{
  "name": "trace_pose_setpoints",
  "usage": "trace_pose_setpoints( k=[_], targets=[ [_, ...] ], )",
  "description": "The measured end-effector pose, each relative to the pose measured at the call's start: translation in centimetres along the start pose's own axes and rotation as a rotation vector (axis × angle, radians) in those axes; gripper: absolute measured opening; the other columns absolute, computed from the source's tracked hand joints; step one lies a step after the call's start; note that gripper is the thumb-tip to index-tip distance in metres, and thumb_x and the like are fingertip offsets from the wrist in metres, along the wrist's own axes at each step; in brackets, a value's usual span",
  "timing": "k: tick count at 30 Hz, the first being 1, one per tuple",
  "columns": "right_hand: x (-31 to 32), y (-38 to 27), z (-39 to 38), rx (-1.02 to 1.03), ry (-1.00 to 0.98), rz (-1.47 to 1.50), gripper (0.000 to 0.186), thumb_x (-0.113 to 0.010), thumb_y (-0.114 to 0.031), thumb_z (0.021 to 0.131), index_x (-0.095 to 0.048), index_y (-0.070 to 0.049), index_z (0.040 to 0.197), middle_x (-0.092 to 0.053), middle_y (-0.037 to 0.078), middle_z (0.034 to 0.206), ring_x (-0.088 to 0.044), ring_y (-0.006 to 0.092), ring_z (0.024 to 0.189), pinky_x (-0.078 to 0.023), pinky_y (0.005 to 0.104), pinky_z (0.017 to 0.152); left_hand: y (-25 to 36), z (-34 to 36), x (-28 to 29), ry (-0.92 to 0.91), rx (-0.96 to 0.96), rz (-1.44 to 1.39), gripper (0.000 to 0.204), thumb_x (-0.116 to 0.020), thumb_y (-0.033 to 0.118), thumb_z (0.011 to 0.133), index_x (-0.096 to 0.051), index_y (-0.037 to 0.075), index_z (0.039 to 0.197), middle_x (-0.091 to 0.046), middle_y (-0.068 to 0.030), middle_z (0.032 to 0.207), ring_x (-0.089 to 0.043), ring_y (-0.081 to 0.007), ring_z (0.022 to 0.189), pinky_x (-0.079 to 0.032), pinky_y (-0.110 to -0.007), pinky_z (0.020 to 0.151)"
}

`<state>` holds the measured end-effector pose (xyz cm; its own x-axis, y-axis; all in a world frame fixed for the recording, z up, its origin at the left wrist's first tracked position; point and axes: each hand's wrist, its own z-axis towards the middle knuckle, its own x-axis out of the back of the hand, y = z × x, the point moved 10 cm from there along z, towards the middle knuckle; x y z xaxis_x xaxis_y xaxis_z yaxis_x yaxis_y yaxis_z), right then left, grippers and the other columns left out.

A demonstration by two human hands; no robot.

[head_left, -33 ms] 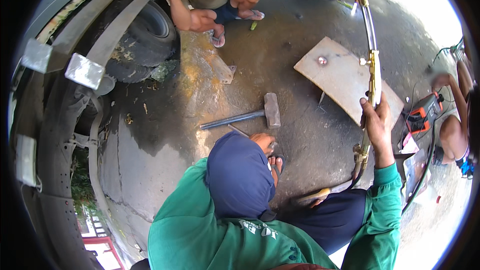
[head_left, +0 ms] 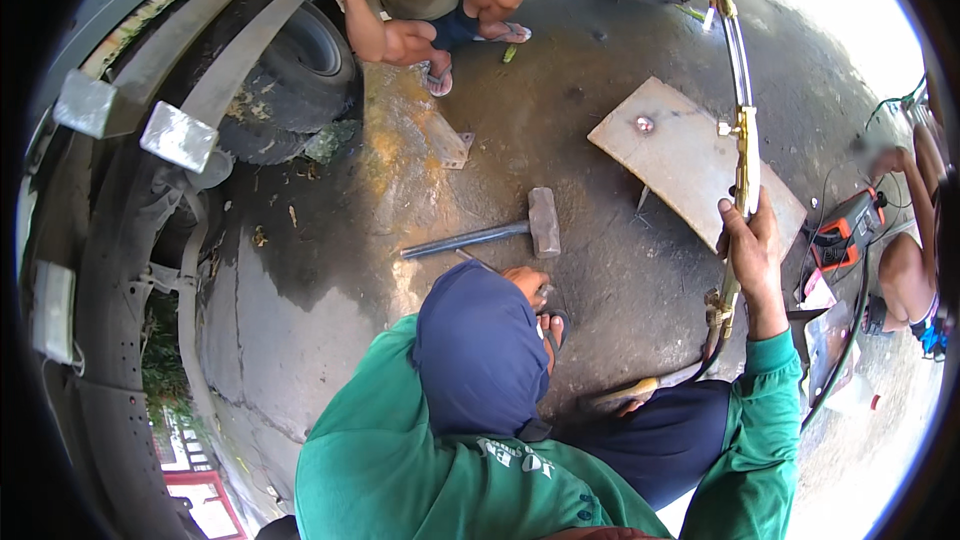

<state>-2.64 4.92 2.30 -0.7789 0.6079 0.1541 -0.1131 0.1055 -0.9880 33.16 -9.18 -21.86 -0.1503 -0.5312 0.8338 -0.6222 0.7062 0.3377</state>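
Note:
My right hand (head_left: 755, 245) is closed around the handle of a cutting torch (head_left: 745, 145), held upright with its brass head at the top and a small flame at the tip. Below and left of the torch, a tilted rusty metal plate (head_left: 670, 140) bears a bright round spot. My left hand (head_left: 524, 284) is partly hidden behind my navy-clad knee; its fingers are closed on a thin metal rod (head_left: 476, 260) that pokes out on the left. Just beyond that hand lies a sledgehammer (head_left: 543, 223) on the ground.
A person (head_left: 430, 0) squats at the far side near a vehicle wheel (head_left: 300, 60). The vehicle frame (head_left: 110, 270) runs along the left. At right are an orange-black machine (head_left: 848, 230), a hose (head_left: 845, 350) and another person's leg (head_left: 905, 270). A wooden-handled tool (head_left: 640, 390) lies by my foot.

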Motion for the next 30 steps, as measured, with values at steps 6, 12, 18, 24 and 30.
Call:
trace_pose_setpoints(
  k=[6, 12, 18, 24, 30],
  targets=[
    [1.8, 2.2, -1.0, -0.039, -0.006, -0.061, 0.025, -0.067, -0.013, 0.097, -0.056, 0.000, 0.115, -0.050, 0.000, 0.070, -0.046, 0.0087, 0.058, -0.037, 0.0290, 0.052, -0.1, -1.3, 1.2, 0.016, 0.115, -0.226, 0.040, -0.080, 0.032, 0.085, -0.073, 0.007, 0.114, -0.075, -0.0207, 0.101, -0.072, -0.0394, 0.094, -0.056, -0.048, 0.085],
    [3.2, 4.4, -1.4, -0.003, 0.064, -0.159, 0.033, -0.071, -0.014, 0.091, -0.059, 0.004, 0.116, -0.061, 0.012, 0.077, -0.059, 0.0192, 0.072, -0.050, 0.0391, 0.070, 5.8, -1.5, 1.4, -0.146, -0.038, -0.403, 0.038, -0.080, 0.032, 0.085, -0.074, 0.006, 0.113, -0.075, -0.0204, 0.100, -0.072, -0.0383, 0.094, -0.056, -0.047, 0.085],
    [2.6, 2.3, -1.9, 0.145, 0.130, -0.326, 0.037, -0.069, -0.012, 0.093, -0.057, 0.004, 0.124, -0.065, 0.020, 0.077, -0.066, 0.0307, 0.070, -0.051, 0.0425, 0.070, 10.6, -0.5, -0.6, -0.323, -0.172, -0.575, 0.036, -0.080, 0.031, 0.085, -0.074, 0.006, 0.111, -0.075, -0.0201, 0.099, -0.073, -0.0373, 0.093, -0.056, -0.046, 0.084],
    [2.3, 1.9, -1.9, 0.209, 0.159, -0.365, 0.037, -0.069, -0.011, 0.092, -0.058, 0.003, 0.124, -0.060, 0.016, 0.067, -0.060, 0.0248, 0.059, -0.047, 0.0417, 0.060, 10.2, -0.5, -1.6, -0.379, -0.190, -0.646, 0.035, -0.080, 0.031, 0.085, -0.074, 0.006, 0.109, -0.075, -0.0198, 0.098, -0.073, -0.0363, 0.093, -0.056, -0.046, 0.084],
    [3.4, 1.3, -2.5, 0.232, 0.191, -0.415, 0.037, -0.071, -0.011, 0.091, -0.058, 0.003, 0.123, -0.047, 0.008, 0.063, -0.046, 0.0167, 0.056, -0.039, 0.0375, 0.054, 7.5, -0.4, -1.6, -0.383, -0.184, -0.689, 0.033, -0.080, 0.031, 0.086, -0.075, 0.006, 0.107, -0.075, -0.0195, 0.098, -0.073, -0.0353, 0.092, -0.056, -0.045, 0.084]
  ],
)
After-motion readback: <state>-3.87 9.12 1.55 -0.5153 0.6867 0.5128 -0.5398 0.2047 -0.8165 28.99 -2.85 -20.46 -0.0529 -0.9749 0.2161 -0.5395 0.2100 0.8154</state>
